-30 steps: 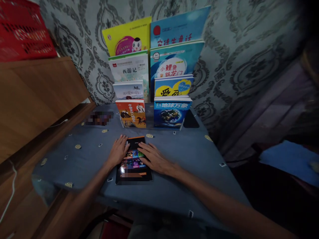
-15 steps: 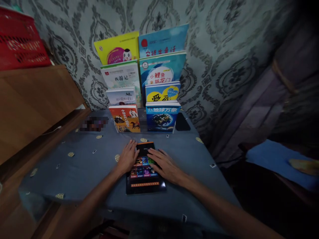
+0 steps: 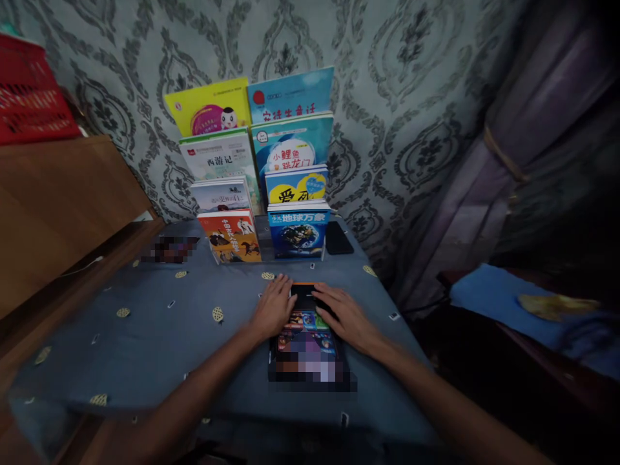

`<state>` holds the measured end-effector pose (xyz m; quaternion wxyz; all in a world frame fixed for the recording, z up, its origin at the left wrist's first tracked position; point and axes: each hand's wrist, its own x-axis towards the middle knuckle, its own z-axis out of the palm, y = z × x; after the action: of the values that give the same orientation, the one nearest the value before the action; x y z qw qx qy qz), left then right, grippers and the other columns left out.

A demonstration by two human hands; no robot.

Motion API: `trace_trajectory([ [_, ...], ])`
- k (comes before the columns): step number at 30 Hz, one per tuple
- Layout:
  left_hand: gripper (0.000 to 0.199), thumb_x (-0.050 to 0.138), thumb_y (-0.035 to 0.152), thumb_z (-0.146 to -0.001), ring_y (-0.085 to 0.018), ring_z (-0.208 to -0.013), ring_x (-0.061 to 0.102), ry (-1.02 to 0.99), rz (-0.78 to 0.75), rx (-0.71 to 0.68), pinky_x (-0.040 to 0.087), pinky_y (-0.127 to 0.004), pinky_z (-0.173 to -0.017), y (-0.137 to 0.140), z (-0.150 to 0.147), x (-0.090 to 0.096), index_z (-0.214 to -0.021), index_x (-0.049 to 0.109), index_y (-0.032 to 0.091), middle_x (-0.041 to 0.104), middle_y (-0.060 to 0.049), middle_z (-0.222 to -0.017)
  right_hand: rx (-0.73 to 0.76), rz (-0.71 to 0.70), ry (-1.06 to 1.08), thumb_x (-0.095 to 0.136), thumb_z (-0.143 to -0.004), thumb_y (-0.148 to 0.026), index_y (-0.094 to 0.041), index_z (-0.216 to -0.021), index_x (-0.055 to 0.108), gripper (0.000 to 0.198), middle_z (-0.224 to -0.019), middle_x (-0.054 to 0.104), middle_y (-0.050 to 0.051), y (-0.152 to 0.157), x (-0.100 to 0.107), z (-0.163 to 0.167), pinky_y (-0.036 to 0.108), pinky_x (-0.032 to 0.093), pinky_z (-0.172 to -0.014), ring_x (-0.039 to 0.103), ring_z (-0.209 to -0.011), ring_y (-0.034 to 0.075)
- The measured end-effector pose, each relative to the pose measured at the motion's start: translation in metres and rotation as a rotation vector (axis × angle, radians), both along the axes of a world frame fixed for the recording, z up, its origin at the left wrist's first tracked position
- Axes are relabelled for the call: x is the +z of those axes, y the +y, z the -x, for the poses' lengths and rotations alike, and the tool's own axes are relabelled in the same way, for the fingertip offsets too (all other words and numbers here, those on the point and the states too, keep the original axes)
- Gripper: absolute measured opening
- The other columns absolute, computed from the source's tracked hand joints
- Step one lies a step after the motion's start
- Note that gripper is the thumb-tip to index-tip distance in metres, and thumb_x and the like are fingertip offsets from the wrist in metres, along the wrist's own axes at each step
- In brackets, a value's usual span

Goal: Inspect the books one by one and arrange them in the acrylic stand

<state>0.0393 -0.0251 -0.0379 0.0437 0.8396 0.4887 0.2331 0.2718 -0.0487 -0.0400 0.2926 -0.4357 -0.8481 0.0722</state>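
While the left hand (image 3: 274, 309) lay flat along the left edge of a glossy black rectangular book with rows of small coloured pictures (image 3: 305, 321), the right hand (image 3: 347, 318) rested over its right edge. Both hands were wide, fingers extended and thumbs reaching inward over the cover; neither gripped anything. The black book lay flat on the surface covered in blue-grey patterned cloth (image 3: 145, 342), in front of a clear plastic rack (image 3: 265, 252) and apart from it. As far as could be judged, the book was laid down and looked shut, but neither raised nor opened; its lower part was blurred out, so how much adjusting was left could not be told.

The rack held upright books in two columns of rising tiers, with an orange paper-covered book (image 3: 233, 237) at the front left and a dark blue book with a globe (image 3: 298, 234) at the front right. At the upper left stood a red slotted plastic basket (image 3: 33, 93), its contents mostly out of sight.
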Motion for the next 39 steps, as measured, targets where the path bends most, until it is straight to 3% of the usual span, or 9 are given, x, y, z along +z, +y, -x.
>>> trace_trajectory([
  [5,0.043,0.036,0.027,-0.104,-0.025,-0.148,0.042,-0.070,0.077,-0.085,0.035,-0.052,-0.123,0.008,-0.006,0.003,-0.141,0.053,0.013,0.055,-0.016,-0.150,-0.064,0.032,0.017,0.047,-0.100,-0.031,-0.019,-0.133,0.065,0.040,-0.143,0.062,0.015,0.005,0.003,-0.008,0.056,0.046,-0.114,0.058,-0.134,0.030],
  [11,0.040,0.035,0.023,-0.103,-0.020,-0.140,0.052,-0.239,0.110,-0.127,0.039,-0.046,-0.121,0.011,0.009,0.008,-0.136,0.057,0.019,0.061,-0.010,-0.145,-0.072,0.055,0.049,0.044,-0.101,-0.029,-0.020,-0.133,0.065,0.039,-0.142,0.064,0.013,0.005,0.007,-0.009,0.053,0.047,-0.113,0.058,-0.134,0.028],
  [20,0.037,0.038,0.023,-0.101,-0.024,-0.138,0.053,-0.187,0.057,-0.157,0.039,-0.050,-0.121,0.011,0.014,0.006,-0.130,0.061,0.019,0.063,-0.011,-0.141,-0.107,0.119,-0.065,0.044,-0.102,-0.024,-0.018,-0.137,0.062,0.040,-0.147,0.059,0.012,0.010,0.014,-0.005,0.053,0.040,-0.116,0.047,-0.144,0.027],
  [30,0.038,0.038,0.022,-0.100,-0.023,-0.139,0.052,-0.175,0.052,-0.125,0.039,-0.050,-0.121,0.024,0.005,0.005,-0.131,0.060,0.019,0.063,-0.011,-0.142,-0.137,0.114,-0.100,0.043,-0.102,-0.022,-0.023,-0.139,0.060,0.041,-0.149,0.058,0.009,0.032,0.009,-0.009,0.055,0.038,-0.116,0.045,-0.145,0.026],
  [39,0.042,0.040,0.017,-0.095,-0.024,-0.123,0.061,-0.307,0.073,-0.025,0.048,-0.047,-0.111,0.021,0.020,0.010,-0.136,0.052,0.018,0.066,-0.013,-0.129,-0.128,0.074,-0.135,0.045,-0.100,-0.018,-0.020,-0.130,0.066,0.037,-0.146,0.061,0.012,0.024,0.023,0.003,0.056,0.037,-0.116,0.047,-0.143,0.029],
])
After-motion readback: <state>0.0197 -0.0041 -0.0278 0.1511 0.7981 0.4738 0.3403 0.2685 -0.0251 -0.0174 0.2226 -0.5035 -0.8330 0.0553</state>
